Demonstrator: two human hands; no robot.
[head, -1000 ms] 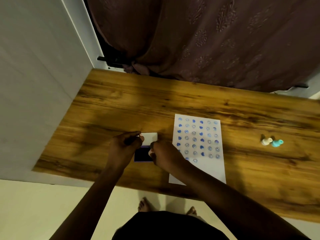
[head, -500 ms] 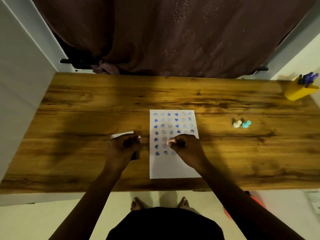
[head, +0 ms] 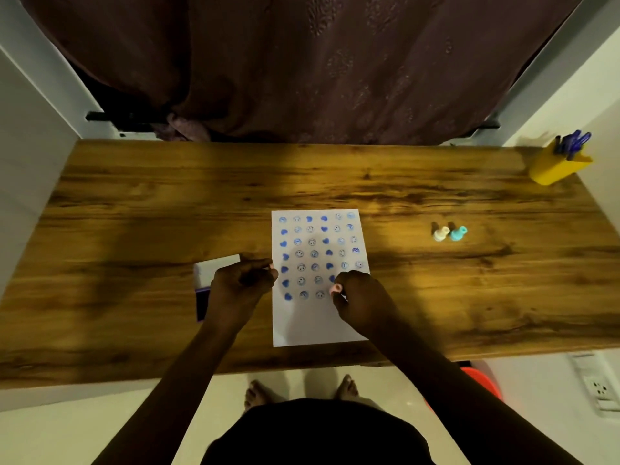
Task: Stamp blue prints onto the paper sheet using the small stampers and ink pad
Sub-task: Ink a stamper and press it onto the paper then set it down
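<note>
A white paper sheet [head: 315, 317] lies in the middle of the wooden table [head: 134, 203], covered in rows of blue hearts and smiley prints. My right hand [head: 362, 302] grips a small pink stamper [head: 336, 289] and presses it down on the sheet near the lowest row of prints. My left hand [head: 243, 283] rests on the ink pad [head: 202, 305], which lies left of the sheet with its white lid [head: 214, 268] open; the fingers are curled on the lid's edge. Two more stampers, a cream one [head: 441, 233] and a teal one [head: 458, 233], stand to the right.
A yellow pen holder [head: 557, 167] with blue pens stands at the table's far right corner. A dark curtain [head: 302, 62] hangs behind the table. Beyond the near edge I see bare feet [head: 258, 394] on the floor and a wall socket [head: 600, 389] at the right.
My right hand has carried the pink stamper from the ink pad over to the sheet and set it down. My view has swung right, so the pen holder shows. The left hand stays at the pad.
</note>
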